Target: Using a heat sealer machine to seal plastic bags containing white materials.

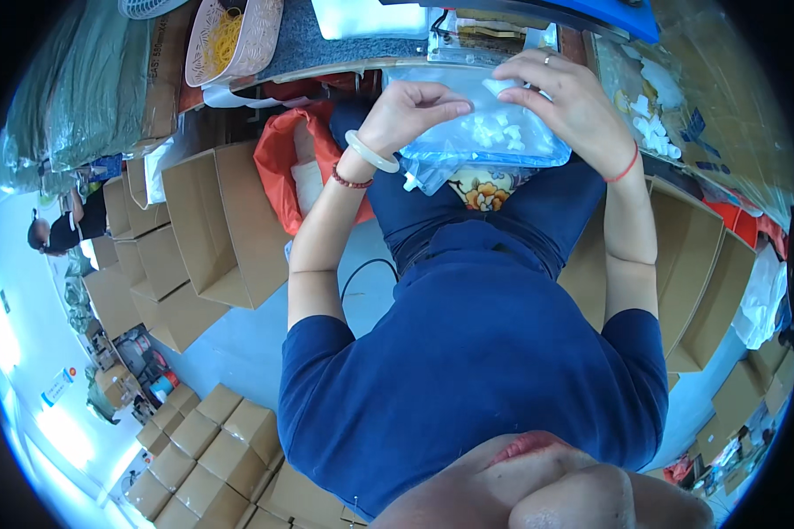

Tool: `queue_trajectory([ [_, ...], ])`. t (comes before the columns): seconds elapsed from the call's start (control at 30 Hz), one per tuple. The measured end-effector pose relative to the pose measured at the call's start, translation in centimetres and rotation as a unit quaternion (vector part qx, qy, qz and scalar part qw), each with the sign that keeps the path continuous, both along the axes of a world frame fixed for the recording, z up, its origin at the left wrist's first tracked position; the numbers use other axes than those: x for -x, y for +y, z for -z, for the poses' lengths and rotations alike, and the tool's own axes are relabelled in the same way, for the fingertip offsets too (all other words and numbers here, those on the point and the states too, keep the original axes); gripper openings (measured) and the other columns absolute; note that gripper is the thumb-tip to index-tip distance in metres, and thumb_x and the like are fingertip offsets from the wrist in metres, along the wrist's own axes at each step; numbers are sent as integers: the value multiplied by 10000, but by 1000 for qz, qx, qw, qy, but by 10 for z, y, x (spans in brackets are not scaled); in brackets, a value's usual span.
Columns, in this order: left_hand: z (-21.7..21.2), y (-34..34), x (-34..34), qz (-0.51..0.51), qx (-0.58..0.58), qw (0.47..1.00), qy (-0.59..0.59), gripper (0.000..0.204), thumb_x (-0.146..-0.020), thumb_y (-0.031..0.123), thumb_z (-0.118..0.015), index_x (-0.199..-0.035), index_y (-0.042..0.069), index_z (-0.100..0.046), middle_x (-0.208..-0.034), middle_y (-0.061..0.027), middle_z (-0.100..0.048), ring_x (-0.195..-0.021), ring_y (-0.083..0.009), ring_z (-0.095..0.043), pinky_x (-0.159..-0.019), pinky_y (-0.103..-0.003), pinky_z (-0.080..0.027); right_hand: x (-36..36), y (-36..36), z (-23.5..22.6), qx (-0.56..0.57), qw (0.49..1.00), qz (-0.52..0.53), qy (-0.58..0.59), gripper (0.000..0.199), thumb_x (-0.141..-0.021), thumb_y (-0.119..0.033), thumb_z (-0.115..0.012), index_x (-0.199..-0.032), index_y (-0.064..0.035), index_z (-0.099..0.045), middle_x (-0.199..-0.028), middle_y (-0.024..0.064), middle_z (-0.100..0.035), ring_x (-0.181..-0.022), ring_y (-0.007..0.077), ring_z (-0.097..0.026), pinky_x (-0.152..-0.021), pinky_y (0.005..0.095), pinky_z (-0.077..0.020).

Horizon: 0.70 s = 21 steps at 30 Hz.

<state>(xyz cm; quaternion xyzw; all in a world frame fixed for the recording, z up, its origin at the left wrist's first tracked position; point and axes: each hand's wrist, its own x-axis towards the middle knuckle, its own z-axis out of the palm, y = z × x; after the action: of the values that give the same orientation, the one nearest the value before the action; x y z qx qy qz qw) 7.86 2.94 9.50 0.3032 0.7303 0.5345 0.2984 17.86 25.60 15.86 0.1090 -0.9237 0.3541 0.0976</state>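
Note:
My right hand (566,99) pinches a small white piece (500,86) between thumb and fingers, above my lap. Facing it, my left hand (412,116) has its thumb pressed against the curled forefinger; anything between them is too small or hidden to name. Below both hands a clear plastic bag (437,145) lies across my thighs at the table's edge, with several small white plastic pieces (496,132) gathered on or in it. One more white piece (410,182) sits at the bag's lower left corner.
A pale openwork basket (205,44) holds yellow rubber bands at the table's left. White pieces (651,128) lie in a carton at right. A red bag (278,172) and open cardboard boxes (194,229) stand left. Stacked cartons (207,450) and another person (66,220) are farther off.

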Motion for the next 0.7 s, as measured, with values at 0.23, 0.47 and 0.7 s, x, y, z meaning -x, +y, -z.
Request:
queue_trajectory([
  [0.23,33,37,12,-13,-88,888,-451,228,-924,74,-614,-1091,-77,-649,-1033,-172,-695,-940,-264,-694,-835,-347,-558,3,21,41,115,970,203,-72,329,-907,-271,-641,-1168,-71,-636,-1062,148,-678,-949,287,-665,-828,322,-501],
  [0.47,50,70,29,-54,-135,880,-453,291,-963,90,-547,-1138,-140,-571,-1120,-177,-651,-1077,-291,-634,-953,-371,-531,-24,103,93,-226,859,454,69,325,-920,-263,-611,-1208,-110,-616,-1084,127,-658,-988,328,-630,-861,407,-496],
  [0.7,107,-15,-14,84,141,968,190,470,-897,370,-663,-1257,75,-597,-1260,-165,-609,-1145,-314,-601,-978,-379,-468,-17,130,160,-287,833,468,63,286,-916,-248,-591,-1188,-170,-628,-1157,98,-608,-1030,343,-582,-846,470,-488],
])
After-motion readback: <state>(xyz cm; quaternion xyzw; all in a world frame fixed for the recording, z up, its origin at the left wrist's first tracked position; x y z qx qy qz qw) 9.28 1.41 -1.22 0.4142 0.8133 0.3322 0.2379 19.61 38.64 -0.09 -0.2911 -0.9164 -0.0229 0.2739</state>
